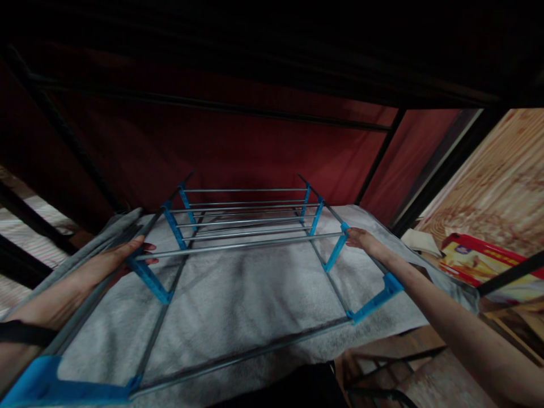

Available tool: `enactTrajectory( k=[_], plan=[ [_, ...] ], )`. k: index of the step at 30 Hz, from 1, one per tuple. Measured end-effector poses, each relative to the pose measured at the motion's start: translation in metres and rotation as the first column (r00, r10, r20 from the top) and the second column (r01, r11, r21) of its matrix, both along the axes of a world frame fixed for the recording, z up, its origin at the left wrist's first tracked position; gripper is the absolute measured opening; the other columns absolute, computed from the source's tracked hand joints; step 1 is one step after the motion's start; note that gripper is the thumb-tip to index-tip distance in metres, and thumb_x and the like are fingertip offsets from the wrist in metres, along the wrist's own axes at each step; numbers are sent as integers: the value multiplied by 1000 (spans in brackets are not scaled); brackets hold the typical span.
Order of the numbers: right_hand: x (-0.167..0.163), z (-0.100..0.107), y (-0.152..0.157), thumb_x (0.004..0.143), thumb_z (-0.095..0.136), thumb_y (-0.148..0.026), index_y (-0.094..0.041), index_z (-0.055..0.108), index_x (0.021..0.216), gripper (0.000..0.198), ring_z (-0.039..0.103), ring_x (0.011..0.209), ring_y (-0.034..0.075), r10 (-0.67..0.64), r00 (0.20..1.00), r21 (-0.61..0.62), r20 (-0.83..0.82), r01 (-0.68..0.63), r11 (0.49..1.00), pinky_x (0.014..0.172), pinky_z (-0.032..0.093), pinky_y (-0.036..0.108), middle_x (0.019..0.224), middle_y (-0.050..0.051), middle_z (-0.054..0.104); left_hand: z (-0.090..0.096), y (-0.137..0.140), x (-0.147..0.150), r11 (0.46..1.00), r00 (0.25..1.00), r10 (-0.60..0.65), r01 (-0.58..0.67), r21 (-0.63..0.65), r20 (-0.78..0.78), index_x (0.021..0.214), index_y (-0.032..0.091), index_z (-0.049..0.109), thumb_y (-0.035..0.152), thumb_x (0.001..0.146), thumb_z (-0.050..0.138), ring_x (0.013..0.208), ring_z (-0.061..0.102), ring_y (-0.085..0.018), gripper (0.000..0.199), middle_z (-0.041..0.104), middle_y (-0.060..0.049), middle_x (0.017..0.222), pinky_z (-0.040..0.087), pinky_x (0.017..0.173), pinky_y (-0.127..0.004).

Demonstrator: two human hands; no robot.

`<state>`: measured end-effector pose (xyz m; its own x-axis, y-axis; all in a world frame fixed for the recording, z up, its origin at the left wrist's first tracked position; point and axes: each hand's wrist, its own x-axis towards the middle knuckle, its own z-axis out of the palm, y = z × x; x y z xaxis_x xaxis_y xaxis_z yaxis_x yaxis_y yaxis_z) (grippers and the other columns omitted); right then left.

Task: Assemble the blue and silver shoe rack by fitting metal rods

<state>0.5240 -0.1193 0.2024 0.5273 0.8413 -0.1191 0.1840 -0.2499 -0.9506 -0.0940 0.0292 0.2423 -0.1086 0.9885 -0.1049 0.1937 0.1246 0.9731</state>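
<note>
A rack [244,246] of thin grey metal tubes and blue plastic connectors lies across a grey fleecy blanket, its length running away from me. My left hand [131,252] is closed around a blue connector [148,279] on the left side, where a crosswise tube meets it; some fingers are hidden behind it. At the other end of that tube, my right hand [359,239] has its fingers closed on the right-hand connector [335,253]. Several crosswise tubes sit close together at the far end. Nearest me, a single low tube [242,358] joins the two sides.
The blanket [272,294] covers a bed inside a dark metal frame [212,105], with a dark red curtain [255,147] behind. To the right are a red and yellow box [488,258] and a white cloth [421,242]. A frame bar passes low overhead.
</note>
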Motion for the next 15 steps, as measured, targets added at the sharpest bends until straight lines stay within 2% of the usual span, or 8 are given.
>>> enactTrajectory(
  k=[4, 7, 10, 13, 15],
  plan=[
    [0, -1, -10, 91, 61, -46, -24, 71, 95, 25, 71, 104, 22, 7, 984, 48, -176, 1, 999, 94, 59, 32, 107, 8, 76, 2, 0, -5, 999, 989, -50, 48, 15, 141, 123, 16, 63, 74, 78, 60, 119, 62, -37, 73, 73, -14, 116, 36, 113, -65],
    [1, -11, -28, 97, 50, -50, -24, 71, 102, 34, 70, 110, 23, -1, 942, 78, -335, 28, 997, 100, 56, 35, 116, 11, 75, -9, -3, -22, 1000, 957, -20, 21, 1, 288, 134, 20, 58, 74, 81, 55, 131, 53, -38, 75, 72, -10, 122, 28, 117, -67],
    [1, -36, -50, 99, 43, -46, -21, 71, 105, 38, 70, 110, 24, -37, 894, 32, -446, 57, 998, 104, 53, 40, 120, 13, 73, -39, -14, -43, 998, 925, 17, 9, -66, 379, 135, 24, 59, 68, 87, 52, 135, 50, -35, 66, 72, -6, 124, 26, 120, -63],
    [-5, -71, -76, 96, 47, -44, -18, 73, 104, 37, 69, 113, 27, -91, 860, -45, -503, 79, 996, 106, 51, 43, 121, 16, 72, -80, -37, -54, 984, 908, 68, 6, -176, 412, 122, 21, 65, 63, 92, 47, 135, 51, -32, 55, 72, -7, 124, 30, 121, -58],
    [-13, -96, -95, 92, 55, -45, -17, 73, 104, 36, 67, 118, 29, -96, 844, -52, -528, 81, 995, 107, 50, 43, 120, 18, 72, -105, -57, -54, 964, 896, 126, -9, -265, 426, 115, 17, 67, 61, 95, 43, 135, 52, -32, 54, 73, -10, 122, 31, 121, -54]
  ],
)
